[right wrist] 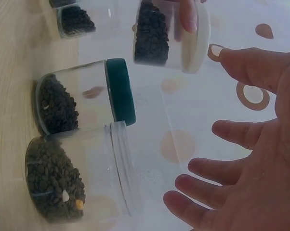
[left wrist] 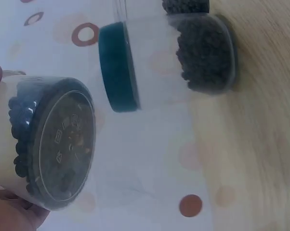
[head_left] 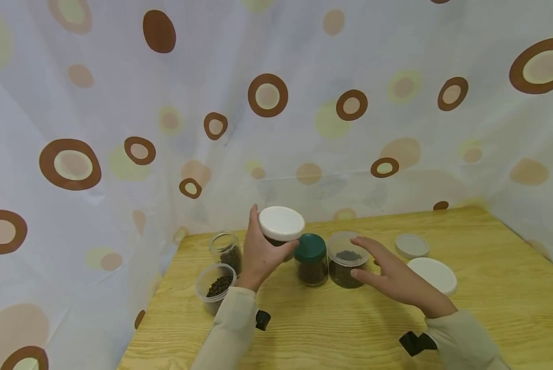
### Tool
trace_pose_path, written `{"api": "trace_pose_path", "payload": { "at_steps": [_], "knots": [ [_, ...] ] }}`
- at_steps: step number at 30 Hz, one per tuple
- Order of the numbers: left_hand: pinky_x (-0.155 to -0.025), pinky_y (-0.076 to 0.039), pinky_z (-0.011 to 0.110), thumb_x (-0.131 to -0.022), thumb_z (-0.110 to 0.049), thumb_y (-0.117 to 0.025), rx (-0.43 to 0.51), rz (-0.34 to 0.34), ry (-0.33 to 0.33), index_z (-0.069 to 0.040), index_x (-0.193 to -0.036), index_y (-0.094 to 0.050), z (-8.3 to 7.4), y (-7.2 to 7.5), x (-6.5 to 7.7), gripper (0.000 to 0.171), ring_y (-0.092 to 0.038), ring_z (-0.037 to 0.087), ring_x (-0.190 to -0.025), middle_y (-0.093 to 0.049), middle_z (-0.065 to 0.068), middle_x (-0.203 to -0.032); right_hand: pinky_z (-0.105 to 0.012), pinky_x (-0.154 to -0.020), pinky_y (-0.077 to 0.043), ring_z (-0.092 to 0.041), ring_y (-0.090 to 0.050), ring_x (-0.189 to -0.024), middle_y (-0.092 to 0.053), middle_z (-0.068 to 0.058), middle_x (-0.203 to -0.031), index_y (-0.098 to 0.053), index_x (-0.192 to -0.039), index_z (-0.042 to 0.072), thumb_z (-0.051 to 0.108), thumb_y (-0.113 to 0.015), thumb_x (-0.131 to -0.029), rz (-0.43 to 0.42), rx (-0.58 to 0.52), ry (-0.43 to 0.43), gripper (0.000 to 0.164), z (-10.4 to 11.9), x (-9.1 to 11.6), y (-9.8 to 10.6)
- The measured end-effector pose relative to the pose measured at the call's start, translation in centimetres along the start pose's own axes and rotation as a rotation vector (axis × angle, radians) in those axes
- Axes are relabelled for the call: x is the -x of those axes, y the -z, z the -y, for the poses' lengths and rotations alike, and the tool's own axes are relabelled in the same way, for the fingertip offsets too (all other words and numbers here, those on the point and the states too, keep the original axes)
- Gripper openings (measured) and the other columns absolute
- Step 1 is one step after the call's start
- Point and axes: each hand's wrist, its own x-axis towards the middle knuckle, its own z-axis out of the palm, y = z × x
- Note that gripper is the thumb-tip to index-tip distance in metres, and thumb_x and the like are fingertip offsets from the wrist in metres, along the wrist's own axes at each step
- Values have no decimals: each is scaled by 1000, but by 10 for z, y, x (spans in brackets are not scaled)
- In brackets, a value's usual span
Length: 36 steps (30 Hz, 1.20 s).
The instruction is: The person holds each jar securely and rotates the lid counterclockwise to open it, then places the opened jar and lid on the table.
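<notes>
My left hand (head_left: 261, 259) grips a clear plastic jar (left wrist: 63, 144) with a white lid (head_left: 282, 222), raised above the table. Dark, bean-like pieces lie inside it, and its underside faces the left wrist camera. My right hand (head_left: 398, 280) is spread, with thumb and fingers apart and nothing held. In the head view it overlaps the right edge of a lidless clear jar (head_left: 343, 272); the right wrist view shows its fingers apart from that jar. A jar with a green lid (head_left: 311, 252) stands just left of the lidless one, also partly filled with dark pieces.
At the left stand two more open jars, a glass one (head_left: 225, 249) and a plastic one (head_left: 216, 288), both holding dark pieces. Two loose lids, one translucent (head_left: 412, 245) and one white (head_left: 433, 275), lie at the right. A patterned curtain (head_left: 299, 139) hangs behind the wooden table (head_left: 322, 329).
</notes>
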Motion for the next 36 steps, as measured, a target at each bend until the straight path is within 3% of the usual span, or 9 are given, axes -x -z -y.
{"api": "trace_pose_path", "payload": {
  "at_steps": [4,10,19,27,36],
  "knots": [
    [-98,-51,52,-73,-37,-85,-11,64,-72,-19,-161,-5,-13,-4,1,121,-56,32,-126,-47,16,-146,-69,-103,-37,-48,-29,-144,-25,-24,-160,-27,-155,10,33,-59,-100,-19,1,28,68,6,-9,-2],
    [-102,-49,51,-69,-35,-88,-97,142,-117,-16,-161,-4,-25,-9,4,126,-55,31,-127,-49,14,-145,-63,-102,-42,-45,-36,-140,-31,-22,-158,-30,-154,8,29,-58,-100,-45,0,60,64,17,-24,-4],
    [-97,-54,44,-72,-42,-86,-257,221,-321,-6,-159,-14,-42,-16,14,118,-60,28,-120,-53,14,-140,-57,-99,-48,-42,-46,-132,-35,-23,-154,-34,-151,5,30,-64,-97,-61,-54,87,67,32,-47,-15],
    [-101,-50,51,-79,-48,-78,-356,201,-357,-3,-157,-19,-51,-18,19,108,-59,30,-120,-55,13,-139,-39,-81,-53,-36,-56,-115,-44,-21,-148,-39,-150,10,32,-76,-87,-131,-40,33,77,38,-52,-22],
    [-106,-46,49,-72,-52,-84,-322,262,-344,-6,-156,-24,-45,-18,19,113,-54,27,-128,-49,11,-147,-49,-89,-56,-46,-46,-135,-38,-17,-154,-35,-152,15,33,-75,-88,-128,-131,-4,78,34,-44,-13]
  ]
}}
